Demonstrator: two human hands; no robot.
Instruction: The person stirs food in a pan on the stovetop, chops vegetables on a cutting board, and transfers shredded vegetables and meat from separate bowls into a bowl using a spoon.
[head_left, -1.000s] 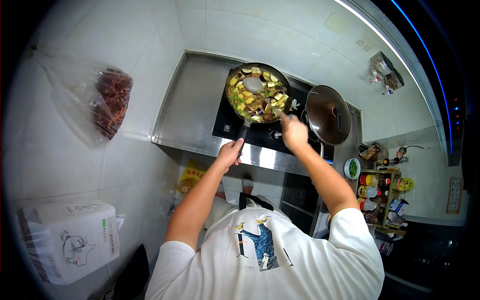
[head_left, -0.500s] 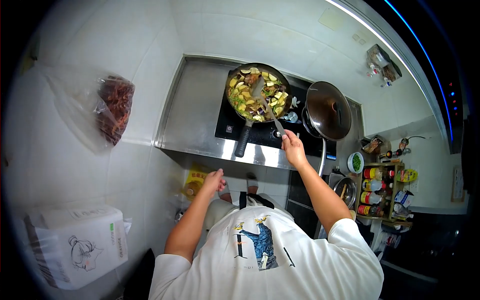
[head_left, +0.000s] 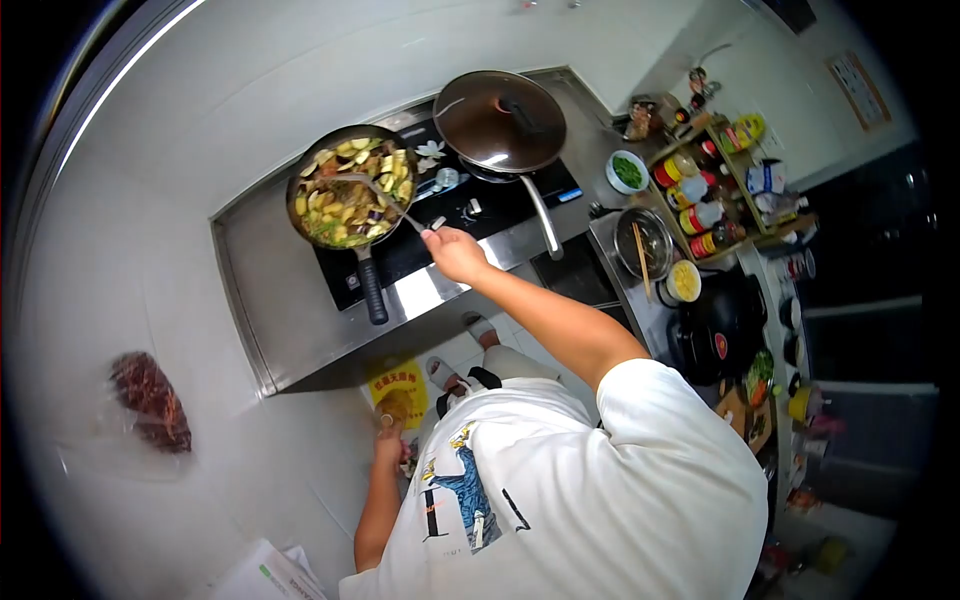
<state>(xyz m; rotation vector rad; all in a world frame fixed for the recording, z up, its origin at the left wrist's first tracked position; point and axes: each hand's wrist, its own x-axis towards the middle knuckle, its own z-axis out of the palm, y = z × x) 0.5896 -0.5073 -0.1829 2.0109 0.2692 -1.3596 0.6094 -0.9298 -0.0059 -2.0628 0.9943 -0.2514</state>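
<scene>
**At the upper left of the frame, a spatula rests in a full pan**

Left of the frame's centre, the right hand (head_left: 457,255) grips the spatula (head_left: 402,212) near the end of its handle, a hold that likely spares the fingers the heat. The blade lies in the cut vegetables (head_left: 345,215), toward the far side of the pan (head_left: 325,144); the long shaft lets it reach there while the hand hangs outside the near rim.

The pan sits on the cooktop (head_left: 333,283), its black handle (head_left: 371,290) pointing down the frame toward the person, presumably for easy grasping. Nothing holds that handle.

At the lower centre, the left hand (head_left: 389,440) is down beside an amber bottle (head_left: 396,407); the two overlap in view, so I cannot tell whether it grasps anything.

At the upper centre, a tinted lid (head_left: 478,118) covers another pan, its steel handle (head_left: 541,215) angled down and right, well apart from the working hand. At the upper right, the bowl of chopped greens (head_left: 622,190) stands near the seasoning bottles (head_left: 702,215), seemingly grouped within arm's reach.
</scene>
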